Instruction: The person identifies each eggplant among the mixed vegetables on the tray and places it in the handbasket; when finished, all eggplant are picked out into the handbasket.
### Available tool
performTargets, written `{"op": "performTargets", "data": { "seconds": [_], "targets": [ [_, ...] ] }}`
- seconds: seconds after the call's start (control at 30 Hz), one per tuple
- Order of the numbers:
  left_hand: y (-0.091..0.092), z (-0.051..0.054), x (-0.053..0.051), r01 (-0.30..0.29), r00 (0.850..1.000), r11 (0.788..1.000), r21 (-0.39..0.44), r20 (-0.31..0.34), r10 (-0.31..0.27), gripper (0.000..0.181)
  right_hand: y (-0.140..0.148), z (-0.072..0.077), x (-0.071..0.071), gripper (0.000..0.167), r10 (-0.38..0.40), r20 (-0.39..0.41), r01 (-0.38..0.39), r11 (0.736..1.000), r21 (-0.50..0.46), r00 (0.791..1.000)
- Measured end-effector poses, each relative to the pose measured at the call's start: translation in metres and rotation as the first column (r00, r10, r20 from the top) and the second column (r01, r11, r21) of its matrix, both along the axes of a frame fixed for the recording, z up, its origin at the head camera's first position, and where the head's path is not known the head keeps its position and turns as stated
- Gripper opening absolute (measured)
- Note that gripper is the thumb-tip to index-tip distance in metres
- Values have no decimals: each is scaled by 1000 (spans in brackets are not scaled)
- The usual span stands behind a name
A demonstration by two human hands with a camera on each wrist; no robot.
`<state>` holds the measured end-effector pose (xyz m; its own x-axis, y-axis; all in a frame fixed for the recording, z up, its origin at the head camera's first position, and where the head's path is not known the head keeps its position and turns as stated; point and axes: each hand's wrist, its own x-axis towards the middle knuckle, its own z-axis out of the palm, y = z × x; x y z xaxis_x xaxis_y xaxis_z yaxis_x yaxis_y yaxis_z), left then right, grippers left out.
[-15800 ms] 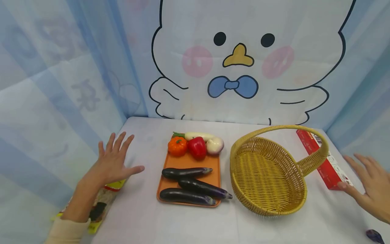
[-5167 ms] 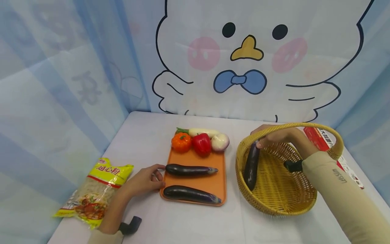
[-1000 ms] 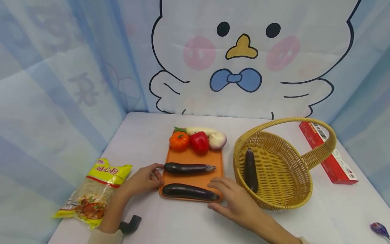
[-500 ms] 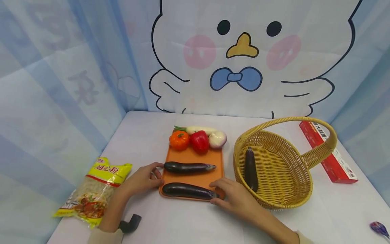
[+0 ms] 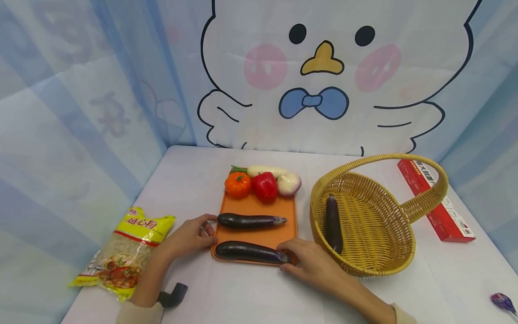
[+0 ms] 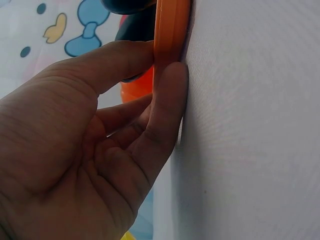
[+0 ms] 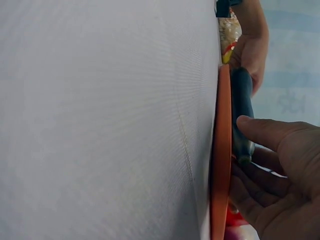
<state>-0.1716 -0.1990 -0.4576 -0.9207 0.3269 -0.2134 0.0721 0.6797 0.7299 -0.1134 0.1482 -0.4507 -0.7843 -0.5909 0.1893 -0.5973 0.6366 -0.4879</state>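
My left hand [image 5: 191,238] pinches the left edge of the orange tray [image 5: 259,207]; in the left wrist view the thumb and a finger [image 6: 167,95] meet its rim. With thumb and fingers, my right hand [image 5: 309,261] pinches the stem end of the near eggplant [image 5: 248,252], which lies along the tray's front. The right wrist view shows the thumb [image 7: 260,131] on this eggplant [image 7: 242,100], with other fingers beyond it. Another eggplant [image 5: 248,221] lies behind it on the tray. A third eggplant [image 5: 333,225] is inside the wicker basket [image 5: 372,229], against its left side.
At the tray's back sit an orange pumpkin [image 5: 238,185], a red bell pepper [image 5: 265,187], a white-purple onion-like vegetable [image 5: 289,184] and a white radish [image 5: 265,171]. A yellow noodle bag [image 5: 127,252] lies left, a red box [image 5: 437,202] right of the basket, a purple-wrapped lollipop [image 5: 503,302] front right.
Earlier, the right hand set one eggplant in the basket. Since then it has come back to the tray, and its fingers have closed on the near eggplant's stem end. The left hand stays at the tray.
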Motion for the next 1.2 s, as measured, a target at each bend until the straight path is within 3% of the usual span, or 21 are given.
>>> {"op": "performTargets", "data": {
  "seconds": [0.57, 0.8, 1.0, 1.2],
  "targets": [
    [1, -1, -1, -25, 999, 1000, -8, 23, 25, 54, -2, -3, 0, 28, -49, 7, 49, 998, -31, 999],
    [1, -1, 0, -18, 1000, 1000, -9, 17, 18, 54, -2, -5, -1, 28, -56, 9, 57, 995, -86, 998],
    [1, 0, -1, -13, 1000, 1000, -9, 19, 13, 55, -3, -6, -2, 25, -59, 139, 86, 977, -194, 989],
    [1, 0, -1, -21, 999, 1000, -12, 28, 21, 55, -5, -5, -2, 24, -80, 255, 139, 965, -222, 964]
  ]
}}
